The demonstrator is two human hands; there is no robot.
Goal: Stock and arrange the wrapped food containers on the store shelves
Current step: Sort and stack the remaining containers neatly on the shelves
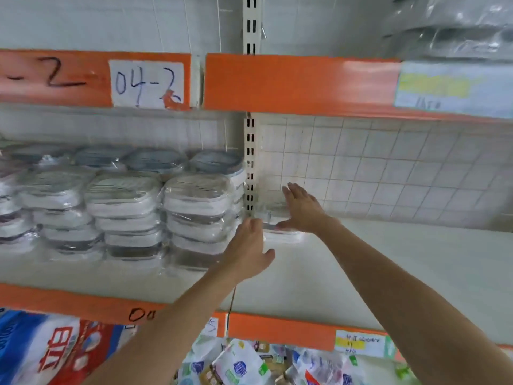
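1. One view only, head-worn, wide-angle, bending straight lines toward the frame edges.
2. Faces forward into the shelf (388,273) bay, level with its middle board, close enough for both forearms to reach in from the lower edge.
3. Looks slightly up at the orange rail (299,84) across the upper frame and down on packaged goods (244,365) along the bottom.
4. Upright post (250,162) near centre.
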